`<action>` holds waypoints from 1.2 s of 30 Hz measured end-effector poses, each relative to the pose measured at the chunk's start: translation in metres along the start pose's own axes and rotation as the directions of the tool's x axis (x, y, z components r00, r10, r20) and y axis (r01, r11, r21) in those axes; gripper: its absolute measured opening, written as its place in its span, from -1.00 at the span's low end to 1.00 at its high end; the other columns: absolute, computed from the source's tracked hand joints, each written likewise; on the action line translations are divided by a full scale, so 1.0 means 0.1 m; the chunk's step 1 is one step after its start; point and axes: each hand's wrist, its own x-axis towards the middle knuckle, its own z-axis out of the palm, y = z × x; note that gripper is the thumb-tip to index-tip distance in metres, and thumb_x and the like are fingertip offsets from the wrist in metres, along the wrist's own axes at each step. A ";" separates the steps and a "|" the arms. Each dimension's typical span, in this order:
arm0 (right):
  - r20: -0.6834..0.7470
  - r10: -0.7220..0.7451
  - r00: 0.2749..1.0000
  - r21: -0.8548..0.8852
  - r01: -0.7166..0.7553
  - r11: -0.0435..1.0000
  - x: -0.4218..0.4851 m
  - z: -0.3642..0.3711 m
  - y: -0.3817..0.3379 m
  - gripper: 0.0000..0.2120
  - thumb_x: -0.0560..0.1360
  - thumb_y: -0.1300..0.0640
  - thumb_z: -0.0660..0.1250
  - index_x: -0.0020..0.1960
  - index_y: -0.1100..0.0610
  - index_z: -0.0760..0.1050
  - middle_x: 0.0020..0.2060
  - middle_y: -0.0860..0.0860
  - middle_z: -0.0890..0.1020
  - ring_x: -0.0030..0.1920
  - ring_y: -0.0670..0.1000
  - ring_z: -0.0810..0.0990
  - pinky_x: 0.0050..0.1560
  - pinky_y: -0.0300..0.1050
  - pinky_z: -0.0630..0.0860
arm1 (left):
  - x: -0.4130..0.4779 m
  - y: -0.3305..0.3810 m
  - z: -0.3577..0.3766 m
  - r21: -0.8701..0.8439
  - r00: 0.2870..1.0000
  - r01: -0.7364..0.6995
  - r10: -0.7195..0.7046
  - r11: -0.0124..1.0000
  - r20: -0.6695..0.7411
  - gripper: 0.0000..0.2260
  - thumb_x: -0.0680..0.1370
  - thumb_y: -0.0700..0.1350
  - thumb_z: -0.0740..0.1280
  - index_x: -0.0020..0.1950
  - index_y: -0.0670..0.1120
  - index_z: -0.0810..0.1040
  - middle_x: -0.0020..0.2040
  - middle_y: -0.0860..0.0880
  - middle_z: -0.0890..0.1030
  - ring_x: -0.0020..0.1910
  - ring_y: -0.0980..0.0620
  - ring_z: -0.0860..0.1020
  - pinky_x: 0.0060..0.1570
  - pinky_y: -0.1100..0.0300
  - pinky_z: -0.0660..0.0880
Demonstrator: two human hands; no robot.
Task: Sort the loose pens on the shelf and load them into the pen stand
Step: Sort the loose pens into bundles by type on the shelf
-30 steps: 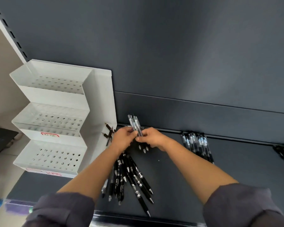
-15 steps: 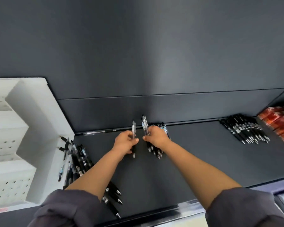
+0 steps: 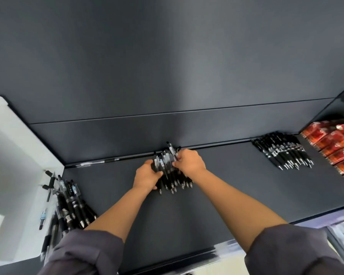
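White pen stand [image 3: 18,155] cut off by left edge; hole tiers out of view. Left pen pile [image 3: 72,203] partly hidden under left sleeve [image 3: 81,253], lower pens blurred. Middle pen pile [image 3: 170,171] partly covered by left hand [image 3: 147,176] and right hand [image 3: 189,161]; grip on single pens could not be told. Red packets [image 3: 334,143] blurred, cut off by right edge, print unreadable. Labels on right pen pile [image 3: 284,153] too small to read.

- Open dark shelf [image 3: 226,195] between middle pen pile [image 3: 175,175] and right pen pile [image 3: 284,153].
- Blocked left by white pen stand [image 3: 18,155] and leaning pens [image 3: 72,203].
- Red packets [image 3: 338,145] far right.
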 end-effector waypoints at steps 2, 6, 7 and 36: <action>-0.035 0.011 0.999 0.013 -0.010 1.000 -0.01 -0.04 0.06 -0.84 0.51 0.04 0.34 -0.07 0.14 0.49 -0.22 0.07 0.53 -0.12 0.17 0.60 -0.19 -0.08 0.49 | 0.01 0.00 0.01 0.039 1.000 -0.029 0.029 0.999 0.010 -0.63 0.51 -0.21 0.35 0.31 -0.10 0.40 -0.27 0.03 0.50 -0.32 0.10 0.52 -0.52 0.27 0.49; -0.088 0.090 0.992 -0.014 -0.092 0.996 -0.03 -0.10 0.21 -0.80 0.53 0.05 0.30 -0.19 0.15 0.44 -0.24 0.08 0.50 -0.20 0.17 0.55 -0.24 -0.10 0.44 | 0.01 0.02 0.04 0.186 0.995 -0.096 0.097 0.978 0.004 -0.60 0.53 -0.17 0.34 0.35 -0.18 0.39 -0.10 -0.06 0.50 -0.23 -0.04 0.54 -0.20 0.08 0.58; -0.093 0.115 0.989 -0.022 -0.118 0.993 -0.04 -0.11 0.25 -0.79 0.53 0.06 0.29 -0.22 0.14 0.42 -0.22 0.09 0.50 -0.21 0.17 0.54 -0.24 -0.11 0.43 | 0.01 0.03 0.05 0.214 0.995 -0.096 0.096 0.972 0.007 -0.57 0.53 -0.15 0.33 0.38 -0.17 0.36 0.03 -0.11 0.50 -0.15 -0.10 0.56 -0.09 0.03 0.57; -0.058 -0.417 0.907 -0.343 0.375 0.861 -0.04 0.17 -0.29 -0.73 0.56 0.17 0.16 0.24 0.14 0.46 0.15 0.11 0.48 0.18 0.20 0.45 0.05 0.06 0.47 | -0.36 -0.19 -0.50 0.391 0.987 -0.133 0.157 0.911 -0.030 -0.60 0.55 -0.11 0.30 0.38 -0.10 0.39 0.22 -0.13 0.47 0.18 -0.10 0.48 0.24 0.10 0.39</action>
